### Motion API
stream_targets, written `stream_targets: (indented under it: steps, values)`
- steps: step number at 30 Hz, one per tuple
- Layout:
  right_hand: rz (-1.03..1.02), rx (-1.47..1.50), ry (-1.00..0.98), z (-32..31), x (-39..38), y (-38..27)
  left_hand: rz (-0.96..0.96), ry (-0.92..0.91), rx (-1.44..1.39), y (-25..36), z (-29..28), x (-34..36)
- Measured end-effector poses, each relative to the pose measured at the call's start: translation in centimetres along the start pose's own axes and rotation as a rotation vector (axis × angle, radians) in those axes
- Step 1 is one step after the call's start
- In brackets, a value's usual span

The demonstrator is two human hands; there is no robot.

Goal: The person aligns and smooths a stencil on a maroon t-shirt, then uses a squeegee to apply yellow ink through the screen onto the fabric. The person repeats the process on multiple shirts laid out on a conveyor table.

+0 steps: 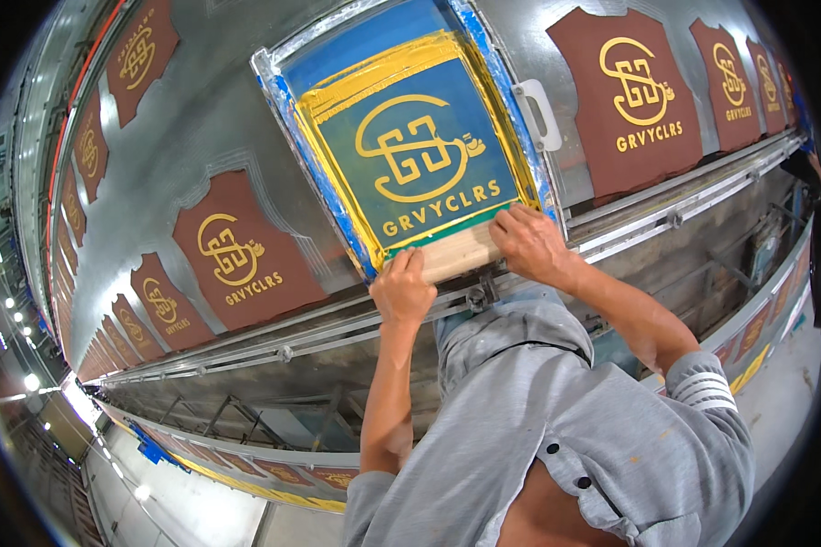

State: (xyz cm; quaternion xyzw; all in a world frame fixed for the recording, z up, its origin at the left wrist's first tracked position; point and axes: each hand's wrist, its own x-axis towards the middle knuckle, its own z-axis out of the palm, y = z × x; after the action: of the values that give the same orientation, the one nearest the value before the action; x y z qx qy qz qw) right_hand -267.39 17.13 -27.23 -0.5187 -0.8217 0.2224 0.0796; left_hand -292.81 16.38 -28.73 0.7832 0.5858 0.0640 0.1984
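Both my hands grip the wooden handle of a squeegee (pixel 458 254), whose green blade edge lies along the near end of a printing screen. My left hand (pixel 404 288) is closed round the handle's left end. Round its right end, my right hand (pixel 533 242) is closed too. The screen's blue-stained frame (pixel 290 129) surrounds a blue stencil (pixel 479 109) with a looped emblem and lettering in yellow. Yellow ink (pixel 383 75) lies thick across the far end and down both sides of the stencil. A white handle (pixel 540 114) sticks out from the frame's right side.
Maroon garment panels with yellow prints lie on the grey table, one panel (pixel 294 273) left of the screen and another (pixel 588 77) right. Several more stretch away both ways. A metal rail (pixel 648 230) runs along the table's near edge, close to my body.
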Motion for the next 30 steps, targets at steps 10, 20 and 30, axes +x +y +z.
stream_targets:
  steps: [10,20,30]
  values:
    - [0.134,0.319,0.199,-2.3,2.8,3.6,0.022,-0.115,0.175,1.1,-2.8,2.7]
    - [0.668,0.416,0.681,-0.5,9.4,14.3,0.116,0.002,0.043,0.4,-0.3,1.3]
    - [0.446,0.191,0.643,7.8,19.1,-2.6,0.022,0.073,0.043,-17.5,-8.4,-4.9]
